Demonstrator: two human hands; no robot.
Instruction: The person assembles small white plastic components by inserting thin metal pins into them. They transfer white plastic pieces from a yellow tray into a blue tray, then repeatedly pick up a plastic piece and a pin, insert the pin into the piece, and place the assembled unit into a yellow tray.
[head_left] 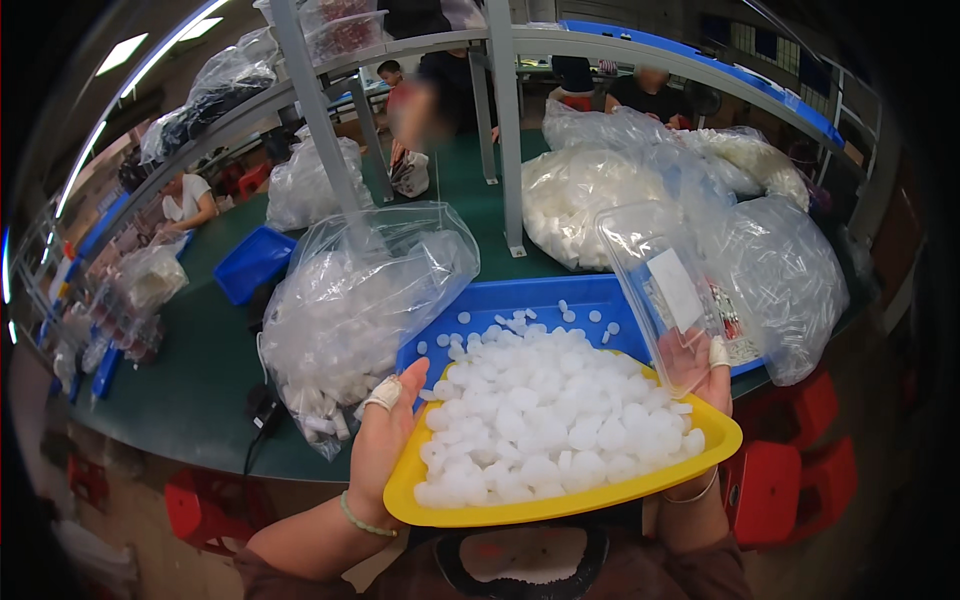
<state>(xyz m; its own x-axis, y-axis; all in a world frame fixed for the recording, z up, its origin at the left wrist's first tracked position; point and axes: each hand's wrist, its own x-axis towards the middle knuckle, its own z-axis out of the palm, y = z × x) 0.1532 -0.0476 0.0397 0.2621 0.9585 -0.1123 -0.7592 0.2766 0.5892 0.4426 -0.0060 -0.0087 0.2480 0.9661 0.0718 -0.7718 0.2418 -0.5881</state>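
Observation:
A yellow tray, heaped with small round translucent-white plastic pieces, is held up in front of my body. At its left side my left hand grips the edge, a white covering on one finger. My right hand supports the right side, the palm partly hidden by the tray and clear plastic; one of its fingers is also wrapped in white. Just behind the heap lies a blue tray with several loose round pieces in it. Close to my right hand stands a clear plastic lid with a white label.
Clear bags of white parts stand on the green table: one bag at left, more bags at back right. Grey shelf posts rise behind. A blue bin sits left. Red stools are below. Other people sit farther off.

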